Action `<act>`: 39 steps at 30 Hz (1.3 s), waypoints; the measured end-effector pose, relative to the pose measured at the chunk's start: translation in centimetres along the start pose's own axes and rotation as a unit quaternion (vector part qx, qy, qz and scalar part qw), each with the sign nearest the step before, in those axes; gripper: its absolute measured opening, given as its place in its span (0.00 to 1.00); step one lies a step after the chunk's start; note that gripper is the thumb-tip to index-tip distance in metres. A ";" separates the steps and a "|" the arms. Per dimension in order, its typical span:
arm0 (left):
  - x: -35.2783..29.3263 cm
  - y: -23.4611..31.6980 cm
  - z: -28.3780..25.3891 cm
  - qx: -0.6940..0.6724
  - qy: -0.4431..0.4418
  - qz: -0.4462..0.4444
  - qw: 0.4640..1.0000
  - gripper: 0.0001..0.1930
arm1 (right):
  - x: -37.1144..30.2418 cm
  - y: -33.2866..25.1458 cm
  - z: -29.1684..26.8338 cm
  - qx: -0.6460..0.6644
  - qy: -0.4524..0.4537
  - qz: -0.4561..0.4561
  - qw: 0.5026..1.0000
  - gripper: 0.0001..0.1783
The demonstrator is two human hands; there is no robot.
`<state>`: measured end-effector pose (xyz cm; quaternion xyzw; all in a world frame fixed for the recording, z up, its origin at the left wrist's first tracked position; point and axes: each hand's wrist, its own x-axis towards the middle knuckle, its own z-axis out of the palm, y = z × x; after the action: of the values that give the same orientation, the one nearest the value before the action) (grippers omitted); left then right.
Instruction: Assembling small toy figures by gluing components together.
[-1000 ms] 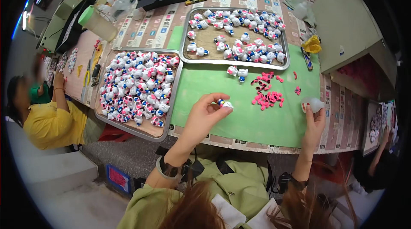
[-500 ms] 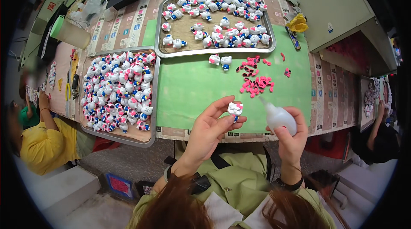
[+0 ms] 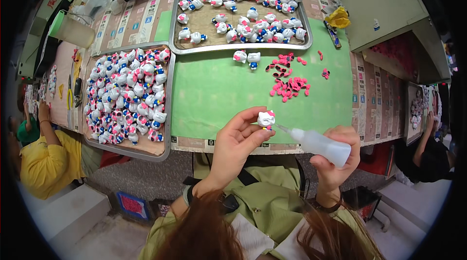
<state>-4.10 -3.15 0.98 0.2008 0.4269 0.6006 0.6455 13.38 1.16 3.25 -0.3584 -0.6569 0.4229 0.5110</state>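
Between the thumb and fingers of my left hand (image 3: 237, 144) is a small white cat figurine (image 3: 266, 118) with a pink bow. My right hand (image 3: 339, 155) grips a translucent squeeze bottle (image 3: 325, 147), tilted so that its thin nozzle points left at the figurine. The tip is at or very close to the figurine's side; I cannot tell if they touch. Beyond my hands, a pile of small pink pieces (image 3: 290, 88) lies on the green mat (image 3: 209, 94). Two more white figurines (image 3: 253, 60) are on the mat near the far tray.
A metal tray (image 3: 168, 109) crowded with figurines is at the left; another tray (image 3: 194, 49) of figurines lies at the back. A yellow object (image 3: 337, 17) sits by a grey cabinet (image 3: 374, 4) at right. A person in yellow (image 3: 51, 162) works at far left.
The bottle has tipped over to the left, bringing its nozzle to the figurine. My left hand has turned the figurine slightly. The whole view has shifted a little.
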 end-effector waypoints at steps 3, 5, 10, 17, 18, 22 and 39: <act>0.0 -0.1 0.0 -0.004 -0.001 -0.001 1.000 0.19 | 0.0 0.3 0.1 0.003 0.003 -0.004 1.000 0.26; 0.0 0.0 0.0 -0.007 -0.005 0.000 1.000 0.19 | 0.0 0.3 0.1 0.013 0.007 0.002 1.000 0.26; 0.0 -0.1 0.1 -0.007 -0.011 0.005 1.000 0.19 | -0.1 0.4 0.1 0.012 0.003 0.016 1.000 0.26; 0.1 -0.4 0.1 0.008 0.000 0.032 0.999 0.18 | 0.2 0.3 -0.3 -0.005 -0.017 0.011 1.000 0.26; 0.1 -0.4 0.1 0.003 0.002 0.027 1.000 0.18 | 0.2 0.3 -0.4 -0.008 -0.018 0.013 1.000 0.26; 0.1 0.2 0.2 -0.034 0.003 -0.006 0.999 0.18 | 0.2 0.3 -0.3 0.040 0.034 0.035 0.998 0.25; 0.2 0.1 0.3 -0.041 0.010 -0.007 0.999 0.18 | 0.4 0.1 -0.3 0.008 0.022 0.047 0.999 0.23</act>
<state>-3.99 -2.84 1.15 0.1654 0.4094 0.6150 0.6532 13.57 1.59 3.35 -0.3940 -0.6244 0.4439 0.5079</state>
